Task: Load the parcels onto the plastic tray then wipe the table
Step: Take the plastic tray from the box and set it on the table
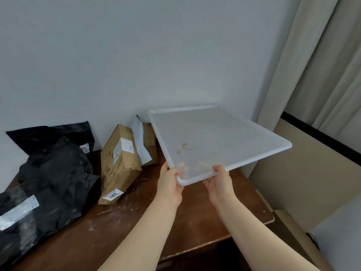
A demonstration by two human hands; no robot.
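Note:
A translucent white plastic tray (218, 137) hangs tilted above the right part of the dark wooden table (125, 222). My left hand (169, 182) grips its near corner, thumb on top. My right hand (219, 182) holds the near edge beside it, fingers underneath. Parcels lie on the left of the table: a brown paper parcel (119, 163) with white labels, a large black bag parcel (48, 184), another black bag (50, 137) against the wall, and a grey-and-brown parcel (145, 143) partly hidden behind the tray.
White dusty smears (117, 210) mark the tabletop in front of the parcels. A plain wall stands behind the table. Beige curtains (322, 65) hang at the right above a beige ledge (304, 173). The table's right edge (271, 220) drops off.

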